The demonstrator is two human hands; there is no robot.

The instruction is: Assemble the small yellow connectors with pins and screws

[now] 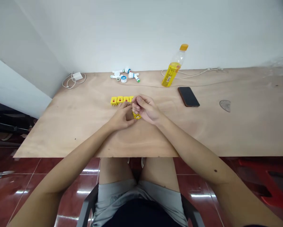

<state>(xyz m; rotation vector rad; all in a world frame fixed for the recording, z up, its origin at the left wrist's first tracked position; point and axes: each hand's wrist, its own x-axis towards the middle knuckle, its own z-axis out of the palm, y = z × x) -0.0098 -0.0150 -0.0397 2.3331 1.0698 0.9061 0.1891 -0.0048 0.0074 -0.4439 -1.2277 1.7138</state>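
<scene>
My left hand (121, 118) rests on the wooden table with thumb and fingers apart. Its fingertips reach close to a row of several small yellow blocks (120, 100) with red dots and prongs at the base. Beside its thumb lies a yellow piece (137, 116) with an open, pale interior, partly covered by my hands; whether the thumb touches it I cannot tell. Just above that piece is my right hand (147, 108), its fingers curled and thumb pressed against them. Anything inside that pinch is hidden. The right end of the block row is behind my right hand.
White plastic parts (124, 79) with blue and green rings lie near the wall. A bottle (171, 74) of yellow drink stands back right, with a phone (188, 96) and a protractor (225, 105) nearby. A white charger (77, 76) with cable sits back left.
</scene>
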